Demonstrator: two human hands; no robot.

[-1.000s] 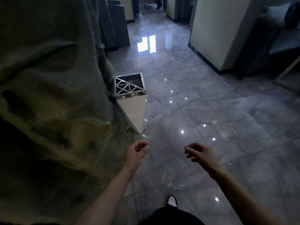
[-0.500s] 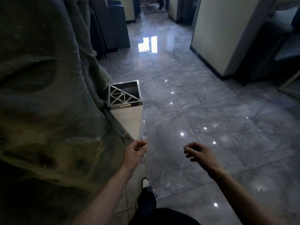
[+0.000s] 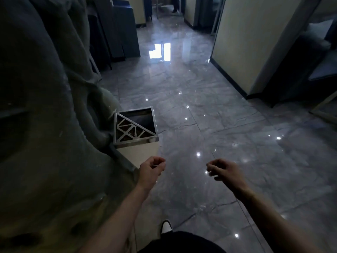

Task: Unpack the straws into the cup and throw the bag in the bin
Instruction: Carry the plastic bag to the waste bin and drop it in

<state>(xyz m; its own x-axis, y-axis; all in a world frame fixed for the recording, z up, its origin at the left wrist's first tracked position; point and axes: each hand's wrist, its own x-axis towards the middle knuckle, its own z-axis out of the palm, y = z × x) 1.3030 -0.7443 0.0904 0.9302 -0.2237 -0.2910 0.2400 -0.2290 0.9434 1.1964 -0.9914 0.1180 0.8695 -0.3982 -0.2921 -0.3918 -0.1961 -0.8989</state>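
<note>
Left hand pinched, right hand loosely curled; held bag not discernible; likely light, limp film, best pinched at an edge over bin

I see open polished floor ahead and to the right, nothing standing on it near me. On the left a bulky rock-like wall crowds the path and touches the bin on its left side. The bin's square top is half covered by a metal lattice on the near-left; only the far-right triangular opening is free to pass. My left hand hangs just short of the bin, my right hand over bare floor, well apart. A cream partition blocks the far right; dark cabinets stand far left.
</note>
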